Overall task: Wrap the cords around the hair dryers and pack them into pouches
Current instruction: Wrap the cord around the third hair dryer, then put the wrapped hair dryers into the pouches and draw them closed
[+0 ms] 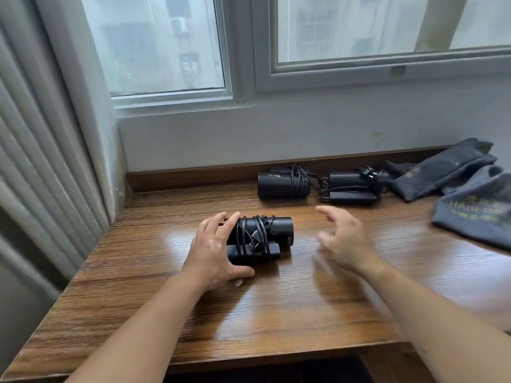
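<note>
A black folded hair dryer (pixel 265 236) lies on the wooden table (pixel 249 308) with its cord wound around barrel and handle. My left hand (pixel 215 250) grips its left end, fingers over the top and thumb in front. My right hand (pixel 343 239) hovers open and blurred to the right of it, holding nothing. Two more black hair dryers, one (pixel 282 182) at the back centre and one (pixel 352 185) right of it, lie by the wall with cords wrapped. A grey pouch (pixel 475 211) printed "HAIR DR..." lies at the right, another grey pouch (pixel 442 170) behind it.
A white wall and window sill run along the table's far edge. A grey curtain (pixel 41 161) hangs at the left. The table's front edge (pixel 249 360) is close to me, with a dark gap below it.
</note>
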Tool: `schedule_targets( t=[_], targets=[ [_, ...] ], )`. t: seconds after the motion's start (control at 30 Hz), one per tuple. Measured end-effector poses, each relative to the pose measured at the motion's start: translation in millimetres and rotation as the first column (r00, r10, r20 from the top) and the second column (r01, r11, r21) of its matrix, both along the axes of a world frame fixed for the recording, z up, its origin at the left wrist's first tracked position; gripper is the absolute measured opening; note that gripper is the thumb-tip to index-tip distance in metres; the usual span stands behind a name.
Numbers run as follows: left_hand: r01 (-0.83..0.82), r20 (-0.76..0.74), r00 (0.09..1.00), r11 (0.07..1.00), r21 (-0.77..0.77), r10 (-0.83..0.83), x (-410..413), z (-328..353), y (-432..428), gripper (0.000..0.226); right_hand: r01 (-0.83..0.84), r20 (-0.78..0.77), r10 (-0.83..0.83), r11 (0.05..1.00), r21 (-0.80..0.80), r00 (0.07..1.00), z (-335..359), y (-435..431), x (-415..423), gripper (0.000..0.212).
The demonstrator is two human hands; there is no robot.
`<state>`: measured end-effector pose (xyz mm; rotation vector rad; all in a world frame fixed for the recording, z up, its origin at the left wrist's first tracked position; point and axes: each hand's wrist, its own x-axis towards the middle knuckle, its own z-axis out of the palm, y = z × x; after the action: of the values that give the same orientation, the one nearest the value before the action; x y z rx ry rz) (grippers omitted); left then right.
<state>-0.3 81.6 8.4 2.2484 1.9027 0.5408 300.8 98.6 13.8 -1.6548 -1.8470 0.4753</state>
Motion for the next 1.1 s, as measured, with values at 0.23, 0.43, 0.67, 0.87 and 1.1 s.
schedule_targets(
  t=[0.23,0.43,0.67,0.87,1.1],
  targets=[
    [-0.017,0.023,1.0,0.998,0.055,0.016,13.3,5.5,-23.6,0.12,0.5,0.475,-0.414,0.863,-0.066,0.777,0.0,-5.3,144.5,0.048],
    [0.008,-0.015,1.0,0.991,0.136,-0.006,34.2,4.8,-34.2,0.108,0.519,0.541,-0.388,0.848,-0.107,0.746,-19.9,-12.0,168.0,0.042],
    [0.024,0.002,1.0,0.973,0.23,-0.025,38.8,-7.2,-33.9,0.096,0.525,0.537,-0.407,0.848,-0.078,0.738,-17.5,0.0,174.8,0.057],
    [0.131,-0.038,0.991,0.911,0.392,-0.126,61.9,-5.6,-39.5,0.081,0.56,0.543,-0.394,0.809,-0.177,0.741,-21.6,11.2,202.5,0.076],
    [0.313,0.083,0.932,0.898,0.309,-0.353,124.3,1.3,-30.5,0.071,0.418,0.58,-0.262,0.896,-0.151,0.771,-16.1,-16.0,155.9,0.08]
  ],
)
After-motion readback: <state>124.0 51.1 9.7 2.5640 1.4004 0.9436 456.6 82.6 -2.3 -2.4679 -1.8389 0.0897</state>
